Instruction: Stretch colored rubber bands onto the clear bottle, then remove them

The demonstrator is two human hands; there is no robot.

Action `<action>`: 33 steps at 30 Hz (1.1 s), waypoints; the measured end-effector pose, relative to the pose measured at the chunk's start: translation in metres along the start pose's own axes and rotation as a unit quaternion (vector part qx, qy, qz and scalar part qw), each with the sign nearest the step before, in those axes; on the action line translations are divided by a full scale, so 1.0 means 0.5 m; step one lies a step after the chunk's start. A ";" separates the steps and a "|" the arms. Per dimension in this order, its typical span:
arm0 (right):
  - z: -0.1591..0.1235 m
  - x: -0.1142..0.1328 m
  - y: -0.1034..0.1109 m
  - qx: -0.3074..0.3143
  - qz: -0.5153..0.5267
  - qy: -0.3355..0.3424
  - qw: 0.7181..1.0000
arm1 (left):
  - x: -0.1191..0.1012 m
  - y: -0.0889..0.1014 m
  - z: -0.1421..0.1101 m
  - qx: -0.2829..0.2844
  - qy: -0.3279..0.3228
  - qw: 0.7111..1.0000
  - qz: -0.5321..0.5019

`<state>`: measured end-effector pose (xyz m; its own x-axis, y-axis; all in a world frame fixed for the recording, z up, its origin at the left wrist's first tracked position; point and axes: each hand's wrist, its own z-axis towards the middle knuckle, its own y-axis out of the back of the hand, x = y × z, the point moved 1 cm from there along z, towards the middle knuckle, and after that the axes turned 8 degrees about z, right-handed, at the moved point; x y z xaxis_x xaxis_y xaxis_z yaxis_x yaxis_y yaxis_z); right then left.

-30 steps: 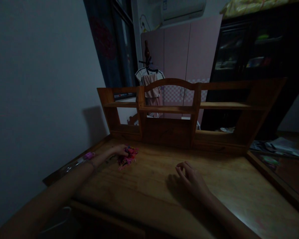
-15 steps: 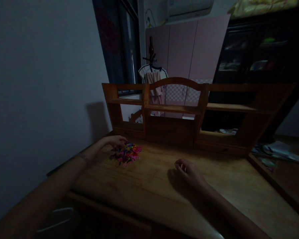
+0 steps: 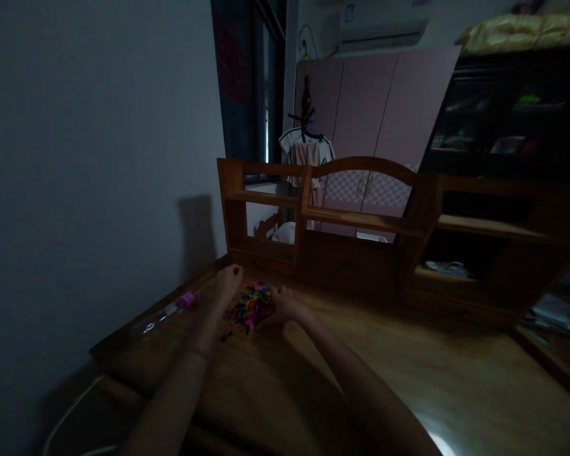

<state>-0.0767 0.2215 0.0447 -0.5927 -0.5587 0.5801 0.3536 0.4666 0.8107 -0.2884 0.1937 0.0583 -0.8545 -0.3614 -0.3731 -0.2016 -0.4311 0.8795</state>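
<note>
A loose heap of small multicoloured pieces [image 3: 247, 308], pink, yellow, blue and dark, lies on the wooden desk [image 3: 384, 367]. They look like thin bands or strands, too small to name. At the heap's upper left, my left hand [image 3: 228, 283] is curled closed; whatever it holds is hidden. My right hand [image 3: 282, 305] rests along the heap's right side, thumb and fingers apart around that edge. Left of my left forearm lies a clear plastic packet or tube [image 3: 156, 323] with a purple end [image 3: 187, 299].
A wooden shelf unit [image 3: 356, 218] stands along the desk's back edge. The pale wall [image 3: 123, 126] borders the desk on the left. A white cable [image 3: 61, 421] hangs below the front left corner. Papers [image 3: 558, 316] lie at the far right.
My right hand has moved left across the desk to the heap. My left hand has drawn back from the heap's top and curled. The view has shifted, and the packet now shows.
</note>
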 end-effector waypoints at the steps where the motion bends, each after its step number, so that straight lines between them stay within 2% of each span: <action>1: 0.018 0.011 -0.006 0.008 -0.013 0.003 1.000 | 0.011 -0.004 -0.001 -0.008 0.005 1.000 0.002; 4: 0.062 0.047 -0.014 0.046 -0.057 0.004 0.997 | 0.028 -0.016 -0.003 -0.017 0.014 1.000 0.014; 8: 0.110 0.092 -0.012 0.103 -0.092 0.017 0.990 | 0.026 -0.027 -0.006 -0.018 0.014 0.999 0.032; 11: 0.131 0.107 -0.004 0.128 -0.089 0.025 0.987 | 0.028 -0.030 -0.006 -0.021 0.021 0.999 0.043; 14: 0.129 0.102 0.022 0.121 -0.067 0.031 0.990 | 0.040 -0.031 -0.005 -0.021 0.037 0.998 0.048; 21: 0.095 0.075 0.122 0.040 -0.012 0.092 0.995 | 0.051 -0.034 -0.002 -0.020 0.057 0.998 0.035; 23: 0.098 0.070 0.127 0.040 0.003 0.098 0.994 | 0.044 -0.033 -0.001 -0.008 0.044 0.999 0.018; 27: 0.119 0.062 0.104 0.068 0.031 0.106 0.992 | 0.025 -0.035 -0.005 0.047 -0.016 0.998 -0.035; 33: 0.132 0.030 0.097 0.132 0.081 0.100 0.983 | -0.008 -0.041 -0.021 0.136 -0.114 0.976 -0.128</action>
<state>-0.1159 0.2811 0.0874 -0.3802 -0.5732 0.7259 0.2159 0.7082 0.6723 -0.2759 0.1950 0.0387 -0.8374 -0.0637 -0.5428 -0.5159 -0.2359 0.8236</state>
